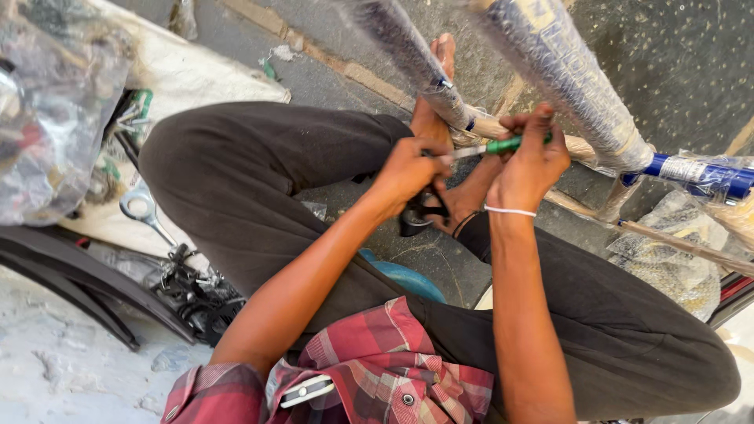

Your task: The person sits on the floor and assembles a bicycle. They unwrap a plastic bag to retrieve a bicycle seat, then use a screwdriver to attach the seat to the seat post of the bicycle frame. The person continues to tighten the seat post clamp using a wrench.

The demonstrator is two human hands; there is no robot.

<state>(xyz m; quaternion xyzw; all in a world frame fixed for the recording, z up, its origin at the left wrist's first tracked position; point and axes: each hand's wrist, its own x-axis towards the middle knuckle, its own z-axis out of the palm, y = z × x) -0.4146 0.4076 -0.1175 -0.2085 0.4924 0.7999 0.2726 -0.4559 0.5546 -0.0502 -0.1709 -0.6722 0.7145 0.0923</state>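
Wrapped frame tubes (565, 71) slanting above crossed legs (259, 180), wrapping mostly on. Right hand (528, 161) closed round green-handled screwdriver (491, 147); left hand (408, 169) pinching its shaft beside a tube. Work mid-way; black part (415, 216) lying below.

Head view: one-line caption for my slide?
Both hands, left and right, grip a green-handled screwdriver beside wrapped frame tubes.

Green-handled screwdriver (488, 147), roughly level, beside plastic-wrapped blue bicycle frame tube (569, 78)
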